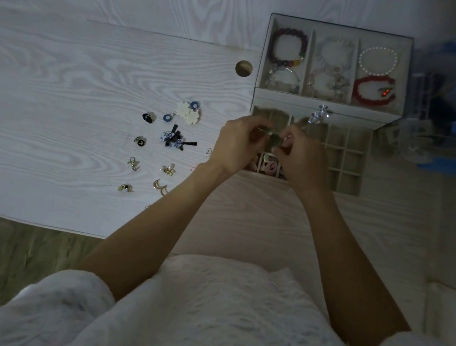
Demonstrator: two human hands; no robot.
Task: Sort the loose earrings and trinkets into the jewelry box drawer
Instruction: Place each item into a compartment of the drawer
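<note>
White textured clothing point(218, 315) fills the near edge, bare forearms reaching out from it. Both hands meet above the open drawer point(344, 155) of the jewelry box point(334, 65): the left hand point(236, 145) and the right hand point(300, 156) each have curled fingers pinching one small earring point(269, 132) between them. Left of the drawer, loose earrings point(167, 142) lie scattered on the pale wood table point(60, 80). Behind the drawer, the box's top tray holds bracelets point(373, 90). Pink trinkets point(269, 166) sit in the drawer's near compartments.
</note>
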